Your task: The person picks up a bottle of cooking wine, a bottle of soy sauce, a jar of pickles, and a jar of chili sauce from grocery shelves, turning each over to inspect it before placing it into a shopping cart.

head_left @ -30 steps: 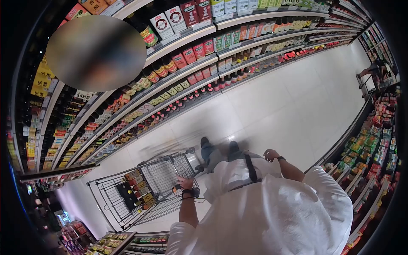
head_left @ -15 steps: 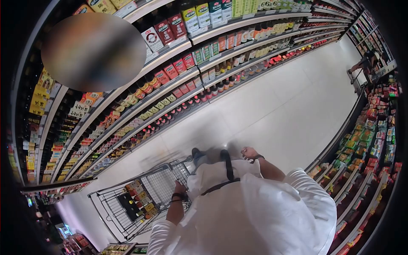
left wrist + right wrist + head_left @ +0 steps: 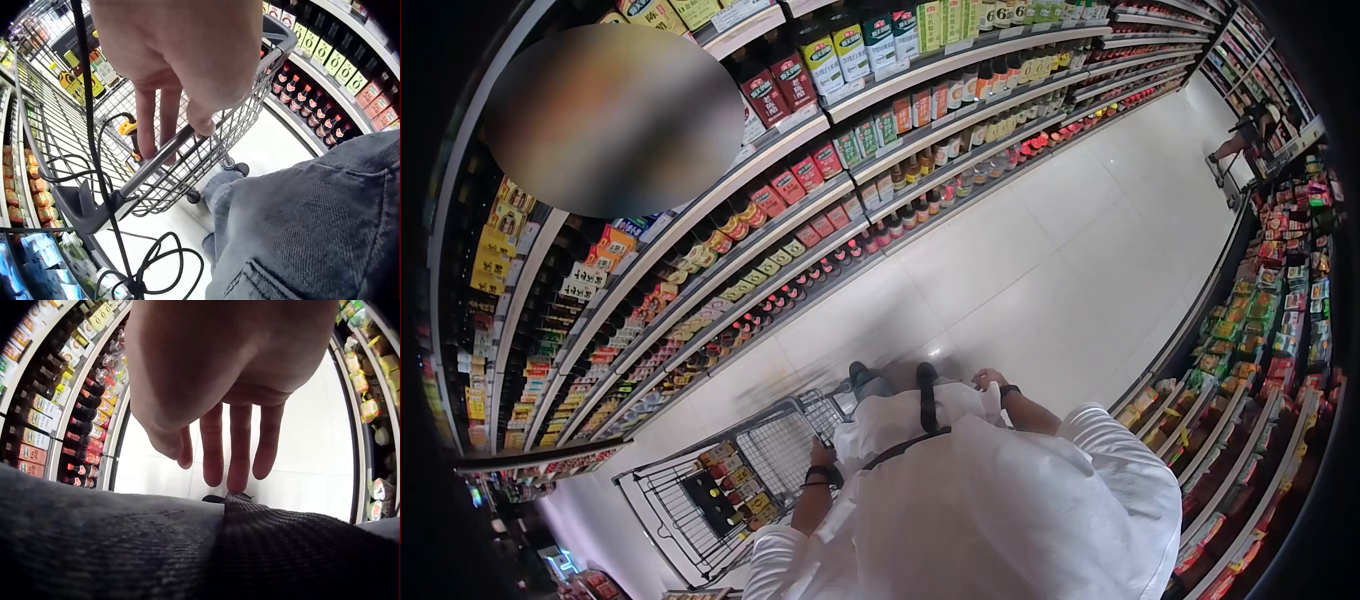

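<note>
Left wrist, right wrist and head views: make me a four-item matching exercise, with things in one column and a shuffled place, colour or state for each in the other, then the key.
Things
1. Left hand
2. Right hand
3. Shirt
4. Red-capped bottles

Place, colour or state
A. White
B. On the shelving
C. At the shopping cart's handle
D. Fingers pointing down, holding nothing

Right pairs
1-C
2-D
3-A
4-B
</note>
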Tool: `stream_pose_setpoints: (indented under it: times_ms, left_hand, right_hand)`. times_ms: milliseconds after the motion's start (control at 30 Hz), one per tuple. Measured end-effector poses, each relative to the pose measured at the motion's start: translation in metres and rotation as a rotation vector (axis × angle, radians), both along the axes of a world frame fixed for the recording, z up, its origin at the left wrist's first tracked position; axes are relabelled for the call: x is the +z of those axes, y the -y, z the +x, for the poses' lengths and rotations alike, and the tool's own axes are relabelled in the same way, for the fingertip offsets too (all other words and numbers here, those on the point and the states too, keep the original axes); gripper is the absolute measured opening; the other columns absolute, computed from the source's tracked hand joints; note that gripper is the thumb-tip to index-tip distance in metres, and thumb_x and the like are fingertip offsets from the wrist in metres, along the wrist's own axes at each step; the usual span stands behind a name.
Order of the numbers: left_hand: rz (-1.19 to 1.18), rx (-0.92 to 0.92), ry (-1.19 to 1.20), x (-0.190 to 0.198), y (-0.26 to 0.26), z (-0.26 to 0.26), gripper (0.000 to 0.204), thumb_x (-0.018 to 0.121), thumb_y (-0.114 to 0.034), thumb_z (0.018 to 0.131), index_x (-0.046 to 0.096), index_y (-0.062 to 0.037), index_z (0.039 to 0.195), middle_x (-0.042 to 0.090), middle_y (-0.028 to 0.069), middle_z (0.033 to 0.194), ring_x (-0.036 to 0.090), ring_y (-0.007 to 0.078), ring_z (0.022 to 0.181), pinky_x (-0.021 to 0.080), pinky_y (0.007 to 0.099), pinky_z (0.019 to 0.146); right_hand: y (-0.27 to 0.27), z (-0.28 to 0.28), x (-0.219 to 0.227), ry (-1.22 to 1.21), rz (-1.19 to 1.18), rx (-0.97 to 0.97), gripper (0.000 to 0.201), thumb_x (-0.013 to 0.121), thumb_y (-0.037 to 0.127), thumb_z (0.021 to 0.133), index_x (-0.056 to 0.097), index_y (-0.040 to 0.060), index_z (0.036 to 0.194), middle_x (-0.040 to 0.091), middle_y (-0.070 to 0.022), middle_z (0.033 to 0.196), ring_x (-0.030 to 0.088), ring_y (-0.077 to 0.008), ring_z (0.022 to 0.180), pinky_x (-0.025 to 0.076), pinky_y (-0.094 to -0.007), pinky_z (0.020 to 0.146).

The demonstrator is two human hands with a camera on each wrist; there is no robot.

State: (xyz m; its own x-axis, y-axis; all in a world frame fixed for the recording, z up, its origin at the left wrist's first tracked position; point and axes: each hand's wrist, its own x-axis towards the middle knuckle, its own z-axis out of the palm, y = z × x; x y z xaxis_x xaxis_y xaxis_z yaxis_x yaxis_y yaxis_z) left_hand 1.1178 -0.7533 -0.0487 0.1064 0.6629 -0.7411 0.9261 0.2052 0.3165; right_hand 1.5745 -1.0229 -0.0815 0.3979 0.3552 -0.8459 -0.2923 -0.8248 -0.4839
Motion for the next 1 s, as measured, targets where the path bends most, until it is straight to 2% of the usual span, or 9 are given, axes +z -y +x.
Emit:
stream_pose_setpoints:
  times_ms: [100, 200, 400, 533, 633, 767, 867, 900, 1000]
  left_hand:
    - [0.087, -0.098, -0.054, -0.014, 0.000, -0.007, 0.077, 0.072, -0.012, 0.075, 0.033, -0.0044, 0.141, 0.067, 0.0302, 0.105, 0.065, 0.0462, 0.102, 0.053, 0.0510, 0.087]
    - [0.135, -0.117, -0.052, -0.018, 0.004, -0.011, 0.072, 0.069, -0.013, 0.077, 0.034, -0.0029, 0.140, 0.066, 0.0318, 0.106, 0.063, 0.0485, 0.103, 0.052, 0.0525, 0.088]
    - [0.228, -0.049, -0.117, -0.009, 0.023, -0.001, 0.059, 0.059, -0.015, 0.084, 0.036, -0.0022, 0.136, 0.065, 0.0336, 0.104, 0.062, 0.0500, 0.101, 0.051, 0.0553, 0.085]
    - [0.259, 0.037, 0.071, -0.016, 0.032, -0.007, 0.062, 0.061, -0.017, 0.083, 0.034, -0.0033, 0.138, 0.066, 0.0321, 0.097, 0.063, 0.0502, 0.096, 0.050, 0.0561, 0.082]
    - [0.262, 0.056, 0.073, -0.030, 0.033, -0.015, 0.070, 0.063, -0.018, 0.082, 0.031, -0.0052, 0.142, 0.067, 0.0293, 0.095, 0.064, 0.0493, 0.093, 0.050, 0.0554, 0.081]
    - [0.152, 0.020, 0.066, -0.036, 0.020, -0.027, 0.078, 0.063, -0.020, 0.083, 0.023, -0.0083, 0.149, 0.067, 0.0287, 0.098, 0.064, 0.0487, 0.095, 0.050, 0.0553, 0.082]
    - [0.201, -0.093, 0.056, -0.040, 0.006, -0.024, 0.080, 0.060, -0.022, 0.088, 0.014, -0.0119, 0.153, 0.068, 0.0273, 0.103, 0.064, 0.0475, 0.096, 0.050, 0.0557, 0.084]
    - [0.203, -0.165, -0.007, -0.022, -0.003, -0.015, 0.086, 0.068, -0.031, 0.087, 0.019, -0.0057, 0.153, 0.070, 0.0201, 0.093, 0.068, 0.0360, 0.092, 0.053, 0.0419, 0.080]
    - [0.166, -0.163, 0.027, -0.007, -0.016, -0.006, 0.088, 0.068, -0.029, 0.086, 0.016, -0.0066, 0.153, 0.070, 0.0219, 0.095, 0.068, 0.0380, 0.093, 0.053, 0.0438, 0.079]
  right_hand:
    - [0.001, 0.000, 0.009, 0.015, 0.025, -0.007, 0.028, 0.071, 0.025, 0.084, 0.068, 0.0043, 0.104, 0.072, -0.0109, 0.083, 0.070, -0.0202, 0.075, 0.056, -0.0336, 0.070]
    - [-0.003, 0.003, 0.002, -0.006, 0.011, 0.033, 0.036, 0.066, 0.031, 0.086, 0.067, 0.0068, 0.113, 0.073, -0.0136, 0.094, 0.069, -0.0212, 0.080, 0.056, -0.0348, 0.072]
    - [-0.009, 0.005, 0.004, -0.027, 0.038, 0.097, 0.033, 0.065, 0.030, 0.087, 0.066, 0.0063, 0.110, 0.073, -0.0132, 0.091, 0.069, -0.0194, 0.072, 0.055, -0.0335, 0.065]
    - [-0.012, 0.003, 0.008, -0.067, 0.008, 0.153, 0.034, 0.066, 0.031, 0.088, 0.065, 0.0057, 0.110, 0.073, -0.0131, 0.088, 0.070, -0.0201, 0.071, 0.056, -0.0341, 0.066]
    - [0.018, 0.005, -0.101, -0.074, 0.198, 0.294, 0.031, 0.066, 0.031, 0.088, 0.067, 0.0065, 0.108, 0.074, -0.0131, 0.086, 0.073, -0.0225, 0.074, 0.059, -0.0363, 0.068]
    - [-0.015, 0.002, -0.029, 0.091, 0.052, 0.471, 0.025, 0.063, 0.023, 0.088, 0.069, 0.0027, 0.101, 0.074, -0.0147, 0.087, 0.073, -0.0230, 0.076, 0.061, -0.0352, 0.064]
    - [-0.046, 0.001, -0.006, 0.035, 0.006, 0.319, 0.025, 0.062, 0.023, 0.089, 0.069, 0.0022, 0.102, 0.074, -0.0155, 0.087, 0.073, -0.0233, 0.075, 0.061, -0.0360, 0.064]
    - [-0.053, 0.002, -0.014, 0.008, -0.004, 0.302, 0.030, 0.063, 0.029, 0.086, 0.069, 0.0077, 0.106, 0.075, -0.0109, 0.089, 0.071, -0.0174, 0.074, 0.059, -0.0358, 0.069]
    - [-0.084, 0.000, 0.003, -0.061, 0.102, 0.181, 0.026, 0.062, 0.026, 0.089, 0.068, 0.0050, 0.103, 0.074, -0.0119, 0.086, 0.072, -0.0186, 0.072, 0.060, -0.0348, 0.063]
